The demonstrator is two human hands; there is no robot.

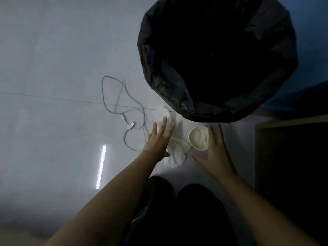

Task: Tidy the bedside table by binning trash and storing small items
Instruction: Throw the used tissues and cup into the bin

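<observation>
**Two empty hands reach for trash beside a lined bin**

Both hands are spread wide and hold nothing. The left hand point(159, 137) hovers over crumpled white tissue point(176, 153); the right hand point(215, 150) is just beside a paper cup point(198, 137) with a tissue wad inside. Beyond them stands a bin lined with a black bag point(216, 57); its inside is too dark to read. A grey charging cable point(122, 110) lies tangled to the left. Nothing visible looks binned or stored yet.

Glossy floor point(62, 59), crinkled plastic bin liner point(168, 82)
</observation>
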